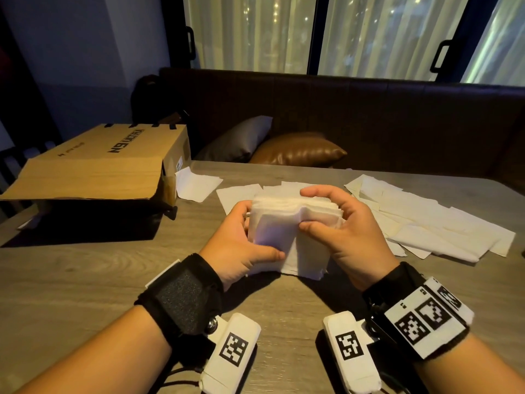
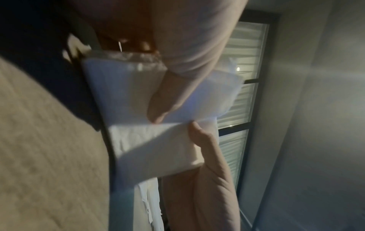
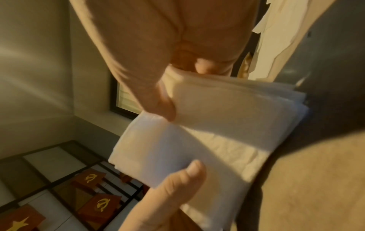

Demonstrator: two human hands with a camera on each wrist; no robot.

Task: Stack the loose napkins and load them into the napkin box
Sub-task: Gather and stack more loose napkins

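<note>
Napkins, a thick white paper stack [image 1: 287, 231], are standing on my wooden desk [image 1: 85, 274]; left grip [image 1: 241, 240] and right grip [image 1: 349, 226] are pinching it, seemingly squaring edges.

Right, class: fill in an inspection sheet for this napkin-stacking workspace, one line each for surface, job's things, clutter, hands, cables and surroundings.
Surface: wooden table, grey-brown grain.
Job's things: napkin stack held upright on the table; loose napkins spread to the right, more behind the stack; no napkin box identified for certain.
Clutter: cardboard box at far left, flap open.
Hands: left hand and right hand grip the stack from either side, thumbs on its near face.
Cables: thin black cord under the left wrist.
Surroundings: dark bench seat, two cushions, curtained window.
</note>
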